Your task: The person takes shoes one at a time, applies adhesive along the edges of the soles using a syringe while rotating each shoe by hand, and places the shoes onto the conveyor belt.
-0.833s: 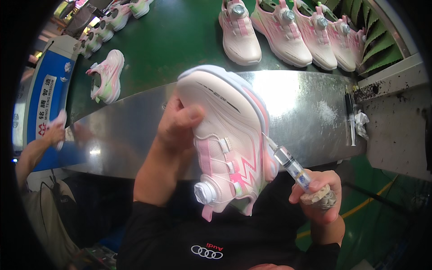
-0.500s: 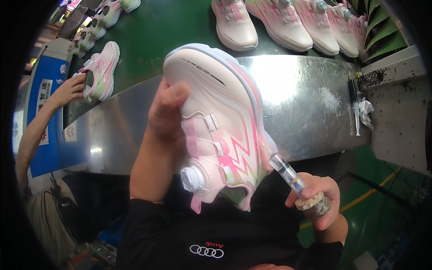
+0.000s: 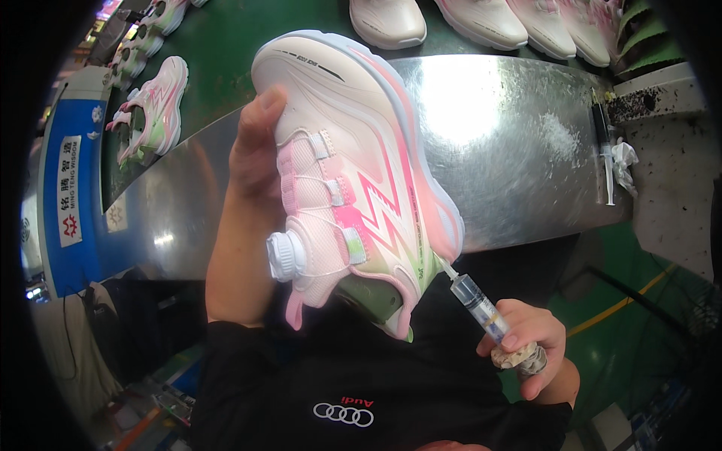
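Observation:
A white and pink sneaker [image 3: 376,135] with a dial closure and a pale blue sole is held up at the middle, toe pointing away from me. My left hand [image 3: 259,143] is closed around its left side, thumb on the upper near the toe; most of the fingers are hidden behind it. In my right hand [image 3: 530,338] is a clear syringe [image 3: 480,304], its plunger end wrapped in something crusty and beige. The syringe's thin tip touches, or nearly touches, the seam between upper and sole at the heel.
Beyond the shiny metal plate [image 3: 511,180] several similar sneakers [image 3: 387,22] stand in a row. Another sneaker [image 3: 162,105] lies at the left by a blue panel [image 3: 79,180]. On the right, a second syringe [image 3: 604,158] lies beside crumpled white paper [image 3: 624,161].
The sneaker has shifted up and left in the picture. The syringe tip now shows at the heel seam rather than further along the sole. Another person's hand has left the sneaker on the left.

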The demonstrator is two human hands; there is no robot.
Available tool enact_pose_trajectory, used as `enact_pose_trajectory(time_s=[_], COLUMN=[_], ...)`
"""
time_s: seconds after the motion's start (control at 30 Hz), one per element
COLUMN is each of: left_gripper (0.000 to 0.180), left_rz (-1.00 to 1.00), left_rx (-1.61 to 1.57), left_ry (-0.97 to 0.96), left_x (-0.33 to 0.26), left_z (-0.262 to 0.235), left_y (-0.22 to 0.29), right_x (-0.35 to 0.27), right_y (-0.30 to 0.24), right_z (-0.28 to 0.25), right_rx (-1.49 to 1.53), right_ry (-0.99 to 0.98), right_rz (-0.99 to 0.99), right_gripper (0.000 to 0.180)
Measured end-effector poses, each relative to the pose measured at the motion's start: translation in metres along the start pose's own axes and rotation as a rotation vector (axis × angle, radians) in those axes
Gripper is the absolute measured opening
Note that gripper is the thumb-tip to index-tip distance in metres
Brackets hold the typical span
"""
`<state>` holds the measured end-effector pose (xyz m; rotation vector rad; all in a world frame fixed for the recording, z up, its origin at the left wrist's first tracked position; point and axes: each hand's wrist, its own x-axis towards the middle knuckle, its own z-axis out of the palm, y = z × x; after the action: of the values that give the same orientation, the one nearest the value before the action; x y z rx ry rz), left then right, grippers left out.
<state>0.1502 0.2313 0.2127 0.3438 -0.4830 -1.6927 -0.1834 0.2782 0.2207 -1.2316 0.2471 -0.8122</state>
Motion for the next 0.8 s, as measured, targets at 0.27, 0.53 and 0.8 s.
enact_pose_trajectory(time_s=[0.27, 0.53, 0.8], left_gripper=[0.048, 0.046, 0.051], left_rz=[-0.035, -0.028, -0.146], left_rx=[0.04, 0.048, 0.261], left_ry=[0.191, 0.316, 0.453], left_x=[0.001, 0.002, -0.03], left_z=[-0.002, -0.001, -0.016], left_y=[-0.003, -0.001, 0.023], right_x=[-0.008, -0.016, -0.011], right_y=[0.007, 0.016, 0.023], right_z=[-0.005, -0.007, -0.009], right_rx=[-0.025, -0.047, -0.105], right_ry=[0.008, 0.018, 0.036], right_rz=[-0.026, -0.02, -0.031], right_gripper=[0.053, 0.054, 0.051])
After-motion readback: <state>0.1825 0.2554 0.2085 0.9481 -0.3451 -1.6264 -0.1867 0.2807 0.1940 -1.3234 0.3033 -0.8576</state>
